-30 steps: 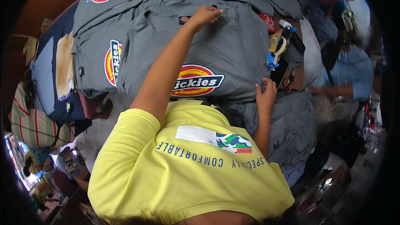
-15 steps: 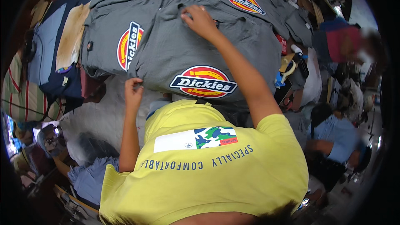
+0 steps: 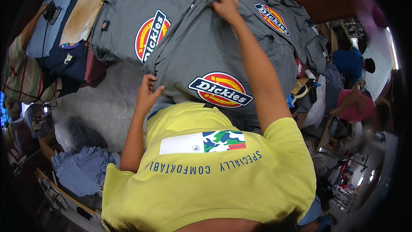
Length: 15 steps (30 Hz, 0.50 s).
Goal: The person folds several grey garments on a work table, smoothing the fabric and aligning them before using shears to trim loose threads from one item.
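Grey garments (image 3: pixel 189 53) with big red, yellow and dark-blue oval prints lie spread in layers over the surface ahead of me. At the far part of the nearest one, my right hand (image 3: pixel 226 7) pinches its cloth, and a fold runs from there down toward the left. Close to that garment's near left corner is my left hand (image 3: pixel 148 93). Its thumb and fingers are apart, with nothing seen between them. What lies under the grey layers is hidden.
On the left, a stained tan cloth (image 3: pixel 83 15) lies beside light-blue fabric, where another person's hand (image 3: pixel 40 10) is near a dark iron (image 3: pixel 52 13). Tape rolls (image 3: pixel 299 92) sit right of the garments. Bundled blue cloth (image 3: pixel 83 169) lies lower left. Other people are at the right.
My right hand has moved farther away and slightly right, lifting a fold of the grey cloth. My left hand's fingers have come apart at the near corner. The whole view has shifted.
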Each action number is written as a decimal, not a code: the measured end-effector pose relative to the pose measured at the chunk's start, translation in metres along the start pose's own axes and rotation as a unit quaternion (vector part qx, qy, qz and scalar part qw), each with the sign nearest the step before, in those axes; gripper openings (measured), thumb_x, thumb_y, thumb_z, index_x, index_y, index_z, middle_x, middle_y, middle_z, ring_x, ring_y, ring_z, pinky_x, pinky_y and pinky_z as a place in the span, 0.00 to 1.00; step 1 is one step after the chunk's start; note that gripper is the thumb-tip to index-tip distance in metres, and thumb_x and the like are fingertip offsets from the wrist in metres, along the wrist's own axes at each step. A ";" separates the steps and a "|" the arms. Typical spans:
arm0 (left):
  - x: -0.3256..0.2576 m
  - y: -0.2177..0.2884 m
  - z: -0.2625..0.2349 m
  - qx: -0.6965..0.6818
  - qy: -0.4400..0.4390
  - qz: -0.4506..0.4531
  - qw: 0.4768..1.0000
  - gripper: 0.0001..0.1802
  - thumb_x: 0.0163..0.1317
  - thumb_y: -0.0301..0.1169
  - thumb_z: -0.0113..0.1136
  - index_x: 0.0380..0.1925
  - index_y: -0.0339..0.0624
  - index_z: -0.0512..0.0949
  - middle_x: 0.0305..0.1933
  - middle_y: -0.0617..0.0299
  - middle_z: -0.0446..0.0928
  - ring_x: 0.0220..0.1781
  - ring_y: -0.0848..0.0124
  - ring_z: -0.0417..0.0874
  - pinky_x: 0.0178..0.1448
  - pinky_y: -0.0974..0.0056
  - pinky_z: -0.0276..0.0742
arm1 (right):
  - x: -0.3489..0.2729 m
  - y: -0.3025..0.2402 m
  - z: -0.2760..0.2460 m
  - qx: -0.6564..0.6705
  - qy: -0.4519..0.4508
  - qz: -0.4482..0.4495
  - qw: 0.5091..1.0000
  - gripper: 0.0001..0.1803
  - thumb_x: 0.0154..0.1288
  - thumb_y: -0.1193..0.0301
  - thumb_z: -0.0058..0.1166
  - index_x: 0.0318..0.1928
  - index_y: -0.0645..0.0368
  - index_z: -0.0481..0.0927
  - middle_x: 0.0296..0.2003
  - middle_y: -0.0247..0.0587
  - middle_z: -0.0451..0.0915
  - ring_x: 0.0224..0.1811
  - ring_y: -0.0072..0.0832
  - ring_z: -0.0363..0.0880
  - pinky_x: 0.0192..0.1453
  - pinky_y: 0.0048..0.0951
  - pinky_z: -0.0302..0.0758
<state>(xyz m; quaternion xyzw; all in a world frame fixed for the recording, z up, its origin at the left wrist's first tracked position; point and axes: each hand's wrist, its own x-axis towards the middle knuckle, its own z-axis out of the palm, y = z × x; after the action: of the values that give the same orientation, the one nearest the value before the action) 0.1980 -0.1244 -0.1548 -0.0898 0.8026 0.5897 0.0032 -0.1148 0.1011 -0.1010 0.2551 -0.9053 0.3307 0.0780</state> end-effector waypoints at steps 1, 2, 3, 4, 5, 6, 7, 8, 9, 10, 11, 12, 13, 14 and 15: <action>-0.005 0.021 -0.003 0.039 -0.019 0.015 0.999 0.20 0.48 0.27 0.63 0.41 0.42 0.67 0.28 0.66 0.66 0.30 0.77 0.66 0.36 0.74 0.64 | -0.007 0.012 -0.010 0.070 0.053 -0.023 0.996 0.13 0.42 0.76 0.50 0.31 0.50 0.80 0.35 0.33 0.79 0.43 0.31 0.73 0.47 0.37 0.63; -0.008 0.041 -0.005 0.079 -0.037 0.028 0.996 0.20 0.47 0.28 0.63 0.42 0.41 0.68 0.28 0.65 0.66 0.31 0.77 0.67 0.36 0.73 0.65 | -0.018 0.021 -0.023 0.093 0.085 -0.035 0.991 0.14 0.39 0.79 0.47 0.29 0.53 0.80 0.33 0.33 0.78 0.40 0.31 0.73 0.42 0.32 0.64; -0.009 0.058 -0.003 0.058 -0.100 0.023 0.993 0.21 0.48 0.29 0.62 0.44 0.41 0.69 0.28 0.64 0.68 0.30 0.76 0.68 0.35 0.72 0.66 | -0.034 0.029 -0.037 0.116 0.117 -0.047 0.985 0.15 0.36 0.82 0.43 0.27 0.55 0.79 0.31 0.33 0.78 0.37 0.30 0.73 0.38 0.27 0.66; -0.009 0.074 0.000 0.037 -0.163 0.016 0.986 0.21 0.49 0.30 0.61 0.46 0.42 0.70 0.28 0.62 0.70 0.30 0.74 0.70 0.35 0.70 0.67 | -0.050 0.036 -0.047 0.113 0.146 -0.028 0.982 0.16 0.36 0.83 0.42 0.26 0.56 0.79 0.29 0.34 0.77 0.34 0.28 0.73 0.35 0.24 0.66; -0.010 0.082 0.005 0.016 -0.228 0.009 0.974 0.22 0.50 0.31 0.60 0.47 0.42 0.71 0.29 0.60 0.71 0.29 0.73 0.72 0.35 0.69 0.68 | -0.065 0.044 -0.053 0.108 0.175 -0.006 0.979 0.16 0.36 0.85 0.40 0.25 0.58 0.79 0.27 0.34 0.76 0.30 0.27 0.72 0.31 0.21 0.65; -0.006 0.081 0.012 0.070 -0.281 0.040 0.956 0.21 0.55 0.31 0.55 0.51 0.44 0.70 0.32 0.53 0.76 0.30 0.63 0.77 0.37 0.64 0.71 | -0.079 0.055 -0.055 0.098 0.176 0.048 0.978 0.16 0.36 0.85 0.40 0.26 0.58 0.80 0.27 0.34 0.75 0.28 0.25 0.71 0.31 0.21 0.65; -0.002 0.076 0.020 0.095 -0.291 0.062 0.950 0.20 0.56 0.30 0.53 0.51 0.44 0.70 0.33 0.51 0.76 0.32 0.60 0.77 0.37 0.63 0.71 | -0.094 0.065 -0.055 0.088 0.176 0.102 0.975 0.16 0.37 0.85 0.40 0.26 0.58 0.80 0.26 0.34 0.74 0.27 0.24 0.71 0.31 0.21 0.65; 0.001 0.069 0.030 0.122 -0.300 0.084 0.942 0.20 0.56 0.29 0.52 0.51 0.44 0.70 0.35 0.49 0.76 0.33 0.57 0.77 0.38 0.62 0.72 | -0.107 0.074 -0.052 0.078 0.176 0.155 0.969 0.17 0.38 0.85 0.41 0.27 0.58 0.80 0.26 0.34 0.74 0.25 0.23 0.70 0.30 0.20 0.65; 0.002 0.066 0.038 0.148 -0.309 0.109 0.933 0.19 0.57 0.29 0.50 0.51 0.43 0.70 0.36 0.47 0.76 0.34 0.54 0.77 0.39 0.60 0.72 | -0.117 0.081 -0.049 0.088 0.169 0.168 0.967 0.16 0.39 0.85 0.41 0.28 0.58 0.80 0.26 0.34 0.74 0.25 0.22 0.70 0.30 0.20 0.65; 0.002 0.068 0.044 0.171 -0.319 0.118 0.925 0.18 0.57 0.26 0.48 0.50 0.41 0.68 0.32 0.43 0.75 0.34 0.49 0.77 0.37 0.56 0.72 | -0.127 0.088 -0.045 0.097 0.163 0.181 0.965 0.16 0.39 0.85 0.42 0.28 0.59 0.81 0.26 0.34 0.75 0.26 0.21 0.70 0.30 0.20 0.65; 0.002 0.068 0.050 0.191 -0.327 0.098 0.921 0.18 0.57 0.26 0.48 0.49 0.41 0.67 0.30 0.43 0.75 0.32 0.49 0.77 0.36 0.55 0.71 | -0.132 0.088 -0.044 0.108 0.156 0.194 0.962 0.16 0.40 0.85 0.42 0.29 0.59 0.81 0.26 0.34 0.75 0.26 0.20 0.70 0.30 0.19 0.65; 0.002 0.067 0.056 0.210 -0.334 0.077 0.915 0.17 0.57 0.26 0.48 0.49 0.40 0.66 0.28 0.42 0.75 0.31 0.48 0.77 0.34 0.54 0.71 | -0.135 0.089 -0.043 0.146 0.139 0.208 0.957 0.16 0.44 0.83 0.43 0.32 0.59 0.81 0.29 0.37 0.78 0.29 0.20 0.73 0.34 0.19 0.67; 0.001 0.065 0.060 0.230 -0.341 0.056 0.910 0.17 0.58 0.26 0.47 0.48 0.39 0.65 0.26 0.42 0.75 0.29 0.48 0.77 0.33 0.52 0.71 | -0.139 0.090 -0.044 0.145 0.133 0.200 0.960 0.16 0.44 0.83 0.43 0.33 0.59 0.81 0.30 0.37 0.78 0.31 0.20 0.74 0.36 0.19 0.67; 0.000 0.062 0.064 0.241 -0.330 0.049 0.911 0.16 0.58 0.26 0.47 0.47 0.39 0.64 0.24 0.42 0.75 0.28 0.47 0.76 0.32 0.51 0.71 | -0.139 0.082 -0.048 0.143 0.128 0.192 0.963 0.17 0.44 0.83 0.43 0.34 0.59 0.81 0.31 0.38 0.79 0.32 0.21 0.74 0.38 0.19 0.68; -0.001 0.059 0.067 0.252 -0.318 0.041 0.913 0.15 0.58 0.26 0.47 0.47 0.39 0.64 0.23 0.41 0.74 0.27 0.46 0.76 0.32 0.50 0.70 | -0.140 0.077 -0.052 0.141 0.121 0.183 0.965 0.17 0.45 0.83 0.43 0.35 0.59 0.81 0.32 0.38 0.79 0.34 0.21 0.75 0.40 0.19 0.68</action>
<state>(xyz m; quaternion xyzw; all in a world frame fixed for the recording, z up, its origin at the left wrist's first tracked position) 0.1838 -0.0435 -0.1197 0.1387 0.8841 0.3650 0.2567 -0.0361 0.2416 -0.1473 0.0513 -0.8644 0.4923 0.0883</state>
